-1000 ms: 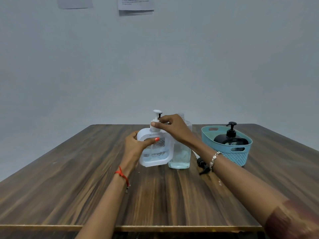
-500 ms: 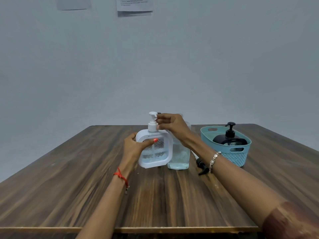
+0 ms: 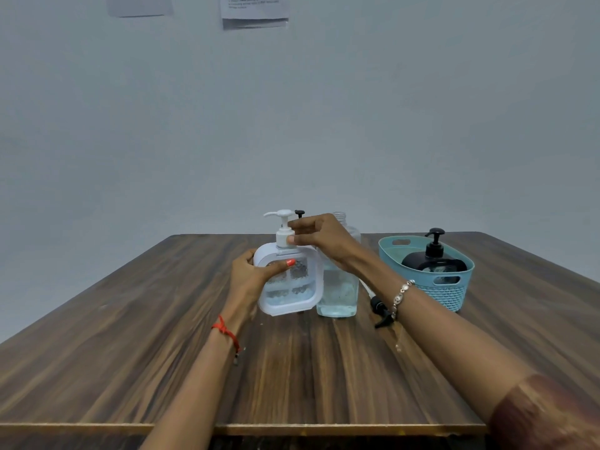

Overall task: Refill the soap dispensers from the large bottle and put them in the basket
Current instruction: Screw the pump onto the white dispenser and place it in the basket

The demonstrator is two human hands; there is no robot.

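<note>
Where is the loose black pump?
Head view: the pump lies on the table, right of centre, between the large bottle and the basket, behind the right wrist.

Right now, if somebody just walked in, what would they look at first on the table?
The white soap dispenser in the middle of the table: the left hand grips its body while the right hand pinches its pump neck. Just to its right stands a clear bottle with no cap, and farther right a blue basket holds a black dispenser.
</note>
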